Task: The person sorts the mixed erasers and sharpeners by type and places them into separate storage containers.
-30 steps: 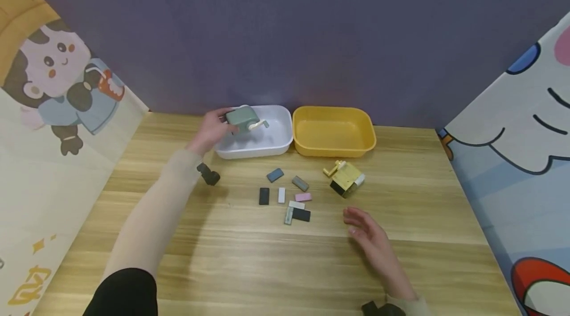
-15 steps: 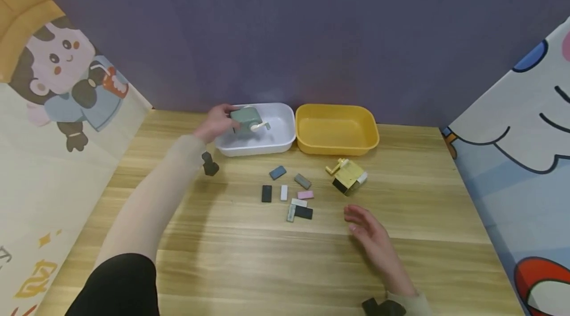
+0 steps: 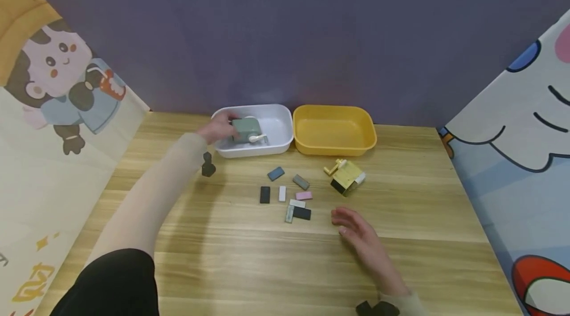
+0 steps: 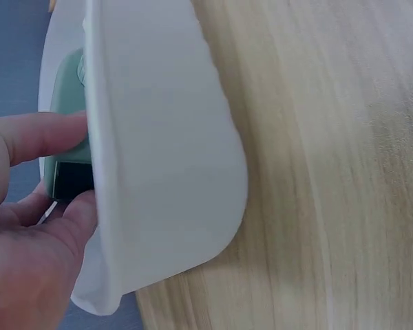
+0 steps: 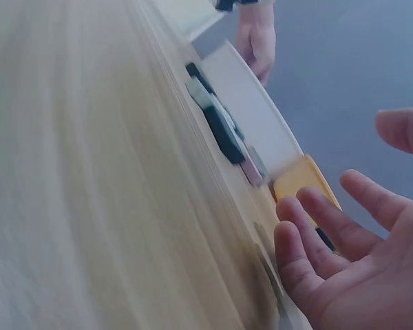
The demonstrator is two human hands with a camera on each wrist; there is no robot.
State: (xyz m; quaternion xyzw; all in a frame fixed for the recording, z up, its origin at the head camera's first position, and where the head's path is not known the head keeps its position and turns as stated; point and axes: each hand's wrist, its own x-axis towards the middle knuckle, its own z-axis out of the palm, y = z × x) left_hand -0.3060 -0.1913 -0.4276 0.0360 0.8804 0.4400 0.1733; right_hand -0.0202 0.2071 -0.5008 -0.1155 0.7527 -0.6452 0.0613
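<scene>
the left hand [image 3: 218, 129] grips the green pencil sharpener [image 3: 246, 130] inside the white tray [image 3: 280, 123], while the right hand [image 3: 356, 234], fingers spread, hovers just near-side of the yellow pencil sharpener [image 3: 346, 177].

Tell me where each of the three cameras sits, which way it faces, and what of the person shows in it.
Head: worn high, facing forward and down on the wooden table; both forearms show, the left hand holding the green sharpener in the white tray, the right hand open.
Left wrist: low beside the white tray's wall; fingers grip the green sharpener.
Right wrist: low, facing along the tabletop at the small blocks; open fingers show.
Shared: the white tray and the left hand appear in all three.
</scene>
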